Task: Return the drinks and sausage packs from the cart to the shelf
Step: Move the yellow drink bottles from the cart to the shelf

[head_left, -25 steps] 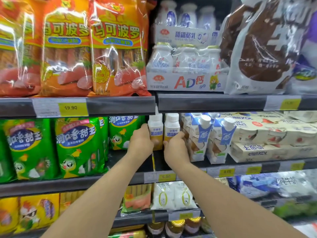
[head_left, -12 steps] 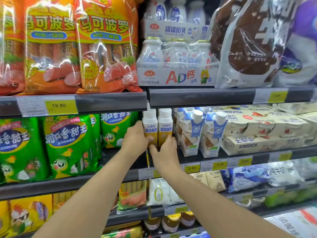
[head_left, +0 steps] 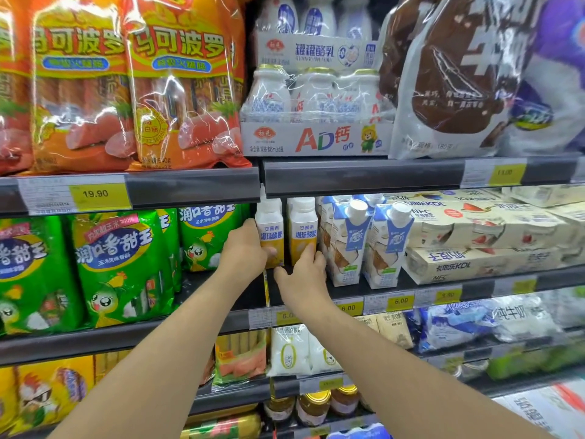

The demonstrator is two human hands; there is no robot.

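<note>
Two white-and-yellow yogurt drink bottles stand side by side on the middle shelf (head_left: 228, 293). My left hand (head_left: 245, 250) grips the left bottle (head_left: 269, 228), thumb across its front and fingers round its left side. My right hand (head_left: 302, 275) is lower, with its fingertips touching the bottom of the right bottle (head_left: 303, 228) and its thumb spread away to the left. Green sausage packs (head_left: 120, 264) stand just left of the bottles, and orange sausage packs (head_left: 177, 90) fill the shelf above. No cart is in view.
Blue-and-white drink cartons (head_left: 348, 242) stand tight against the right bottle, with boxed yogurt multipacks (head_left: 474, 242) beyond. The upper shelf's rail (head_left: 364, 175) hangs just over the bottle caps. Bottle multipacks (head_left: 316, 122) and milk bags (head_left: 449, 74) sit above; lower shelves hold pouches and jars.
My right hand has slid down off the right bottle, from gripping it to touching its base with the fingertips. My left hand keeps its hold on the left bottle. The view has shifted.
</note>
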